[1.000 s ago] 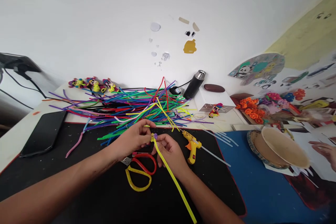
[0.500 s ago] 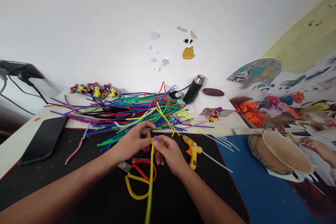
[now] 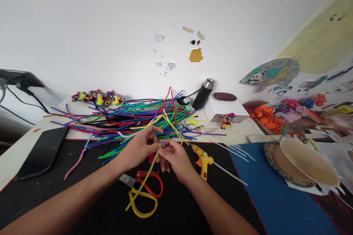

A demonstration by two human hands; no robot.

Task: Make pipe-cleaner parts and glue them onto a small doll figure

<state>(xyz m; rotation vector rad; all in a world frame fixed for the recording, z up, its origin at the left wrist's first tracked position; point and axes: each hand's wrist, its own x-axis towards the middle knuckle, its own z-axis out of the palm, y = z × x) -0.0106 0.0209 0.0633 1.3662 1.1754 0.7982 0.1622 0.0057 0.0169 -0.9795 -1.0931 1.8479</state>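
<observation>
Both of my hands meet over the black mat point(image 3: 82, 176). My left hand point(image 3: 140, 148) pinches the top of a long yellow pipe cleaner point(image 3: 143, 183) whose free end hangs down to the left over the scissors. My right hand point(image 3: 173, 156) is closed on a small purple piece point(image 3: 163, 143) at the same spot, fingertips touching the left hand's. A pink bit shows just under my hands. Red and yellow scissors point(image 3: 146, 191) lie on the mat below them.
A big heap of coloured pipe cleaners point(image 3: 127, 117) lies behind my hands. A yellow glue gun point(image 3: 202, 156) with clear glue sticks point(image 3: 230, 152) rests to the right. A black phone point(image 3: 41, 152) lies left, a black flask point(image 3: 203, 93) at the back, a round basket point(image 3: 300, 161) right.
The yellow pipe cleaner's free end has swung from lower right to lower left while my hands stayed together. Another person's hand at the right edge has gone from view.
</observation>
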